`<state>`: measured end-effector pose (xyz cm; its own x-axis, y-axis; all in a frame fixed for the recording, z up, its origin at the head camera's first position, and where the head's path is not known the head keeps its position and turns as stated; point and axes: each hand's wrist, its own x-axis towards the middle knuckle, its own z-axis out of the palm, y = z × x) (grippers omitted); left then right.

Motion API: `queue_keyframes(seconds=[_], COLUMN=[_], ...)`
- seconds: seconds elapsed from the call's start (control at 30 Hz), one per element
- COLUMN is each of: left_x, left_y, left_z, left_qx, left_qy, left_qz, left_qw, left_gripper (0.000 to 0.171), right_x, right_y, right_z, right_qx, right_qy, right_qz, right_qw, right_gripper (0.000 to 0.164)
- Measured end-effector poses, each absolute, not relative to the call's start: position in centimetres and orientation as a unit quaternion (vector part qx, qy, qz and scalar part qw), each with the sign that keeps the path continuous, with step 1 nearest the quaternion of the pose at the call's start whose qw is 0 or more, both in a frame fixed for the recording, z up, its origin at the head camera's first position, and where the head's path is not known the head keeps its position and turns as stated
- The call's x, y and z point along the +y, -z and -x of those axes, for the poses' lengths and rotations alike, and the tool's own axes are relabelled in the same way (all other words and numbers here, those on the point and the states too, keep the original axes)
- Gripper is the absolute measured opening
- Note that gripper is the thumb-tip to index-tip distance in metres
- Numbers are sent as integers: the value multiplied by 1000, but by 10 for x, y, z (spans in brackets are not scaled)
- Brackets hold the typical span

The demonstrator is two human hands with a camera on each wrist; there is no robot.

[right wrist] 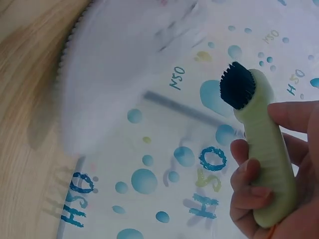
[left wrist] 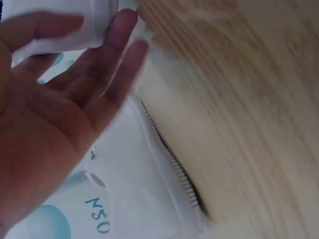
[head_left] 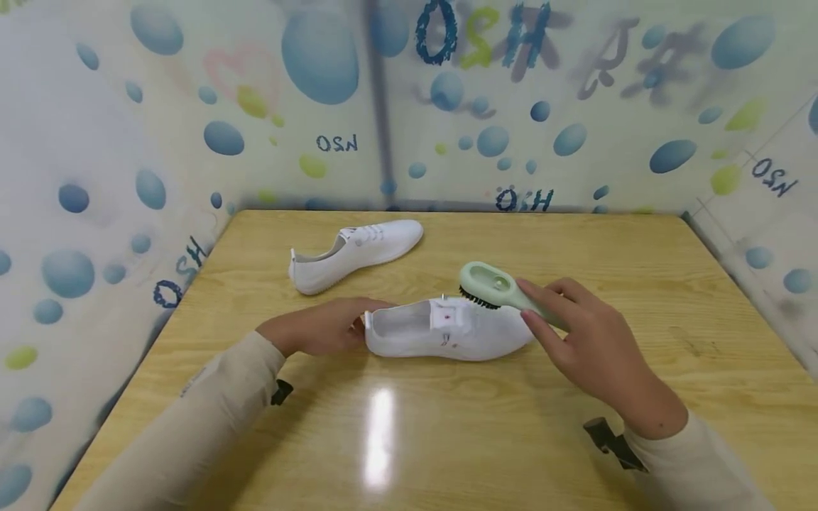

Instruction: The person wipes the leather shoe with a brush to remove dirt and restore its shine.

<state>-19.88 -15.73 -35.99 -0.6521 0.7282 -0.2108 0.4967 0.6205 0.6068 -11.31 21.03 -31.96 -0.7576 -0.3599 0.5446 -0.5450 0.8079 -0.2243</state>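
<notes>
A white lace-up shoe (head_left: 486,337) is in the middle of the head view, its toe to the right. My left hand (head_left: 329,326) holds it at the heel; in the left wrist view the thumb and fingers (left wrist: 94,69) lie on either side of the heel (left wrist: 75,42). My right hand (head_left: 591,348) grips a pale green brush (head_left: 488,280) by its handle. The dark bristles (right wrist: 237,87) face the shoe and appear just above its laces and toe; whether they touch it I cannot tell.
A second white shoe (head_left: 386,245) lies farther back on the wooden table (head_left: 543,440), toe to the right. Behind the table stands a wall (head_left: 409,106) patterned with blue and green drops and lettering. Another patterned wall (head_left: 96,177) rises on the left.
</notes>
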Motion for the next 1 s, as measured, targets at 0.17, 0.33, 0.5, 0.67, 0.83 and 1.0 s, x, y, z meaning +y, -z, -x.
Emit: queue_keyframes(seconds=[0.17,0.33,0.5,0.67,0.83,1.0], left_x=[-155,-149,-139,-130,-119,-108], left_y=[365,369,373,372,367,370], left_z=[197,195,193,195,202,215], left_qx=[867,874,902,929,938,952], left_qy=[-270,-266,-221,-168,-159,-147], left_qz=[-308,-308,-316,-286,-264,-232], left_qw=[283,265,194,161,157,135], left_gripper=[76,81,71,63,55,53], right_x=[212,213,212,212,211,211], right_y=[318,316,315,313,311,313], right_z=[112,109,109,107,106,104], right_qx=[-924,-924,-919,-915,-915,-915], right_qy=[-186,-191,-194,-196,-195,-185], right_qz=[-233,-231,-245,-260,-279,-311], right_qw=[240,237,239,237,218,180], right_gripper=[47,47,47,49,48,49])
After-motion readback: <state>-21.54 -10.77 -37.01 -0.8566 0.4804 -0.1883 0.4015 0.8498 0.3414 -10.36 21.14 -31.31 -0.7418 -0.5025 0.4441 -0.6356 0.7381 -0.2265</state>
